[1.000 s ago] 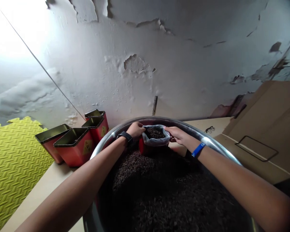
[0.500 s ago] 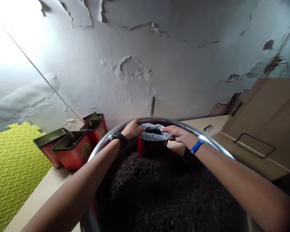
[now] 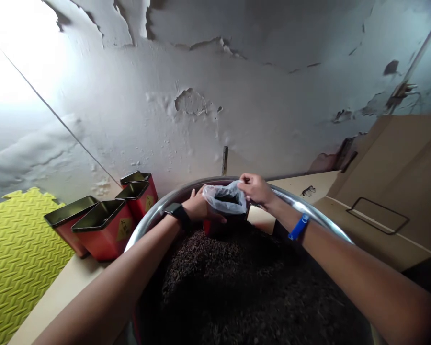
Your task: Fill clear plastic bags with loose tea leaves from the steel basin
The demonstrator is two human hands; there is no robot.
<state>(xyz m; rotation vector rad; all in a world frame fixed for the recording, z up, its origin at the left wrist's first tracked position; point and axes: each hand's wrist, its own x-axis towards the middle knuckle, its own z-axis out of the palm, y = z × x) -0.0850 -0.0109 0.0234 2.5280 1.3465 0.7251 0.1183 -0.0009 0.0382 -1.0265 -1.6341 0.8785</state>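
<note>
A red tin (image 3: 210, 228) stands inside a big round metal tub (image 3: 151, 221), on dark, dry loose leaves that look like tea (image 3: 208, 258). A clear plastic bag (image 3: 225, 207) lines the tin, its mouth spread over the rim. My left hand (image 3: 198, 207), with a black watch at the wrist, is wrapped round the tin's left and near side. At the far right of the bag's mouth, my right hand (image 3: 255, 189) pinches the plastic edge. Right of the tin, a pale flat-faced block (image 3: 261, 219) rests in the tub.
Several red tins (image 3: 106, 230) with open tops stand on the left of the pale table (image 3: 62, 292), beside a yellow foam mat (image 3: 25, 239). Glasses (image 3: 309, 190) lie behind the tub on the right, near a cardboard box (image 3: 391, 191). A peeling wall rises behind.
My left hand has moved from the bag's rim down onto the tin's side. My right hand has shifted up to the bag's far right edge. The tin now tilts slightly.
</note>
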